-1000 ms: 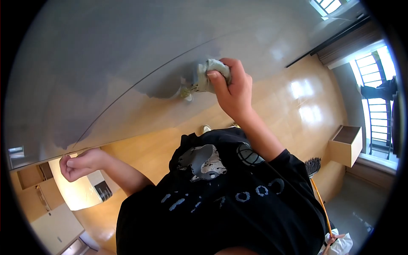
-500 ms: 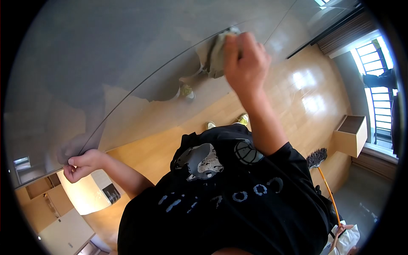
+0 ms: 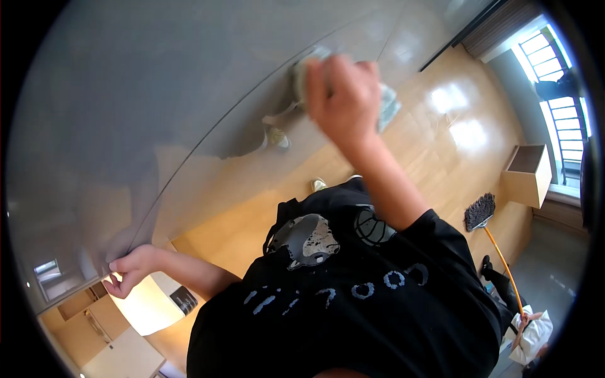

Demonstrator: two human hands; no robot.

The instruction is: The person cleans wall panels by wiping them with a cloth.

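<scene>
A glossy grey panel [image 3: 157,82] with a thin curved seam fills the upper left and reflects the room. My right hand [image 3: 345,97] is closed around a pale cloth [image 3: 388,107] against the panel, near the seam; motion blurs both, and part of the cloth hangs out to the right of the fingers. At the lower left, my left hand [image 3: 132,269] is at the panel's bottom edge, with its fingers curled. Whether those fingers hold the edge or anything else is too unclear to tell.
On the right, an open box-like drawer unit [image 3: 528,183] stands by a barred window [image 3: 558,104]. Below it, a person in white [image 3: 532,334] holds an orange-handled mop [image 3: 480,212]. Wooden cabinets [image 3: 104,327] and a bright, pale surface [image 3: 148,305] lie at the lower left.
My right hand with the cloth went up and right, then slightly back left. My left hand appears lower and further right. More of the mop and the other person shows.
</scene>
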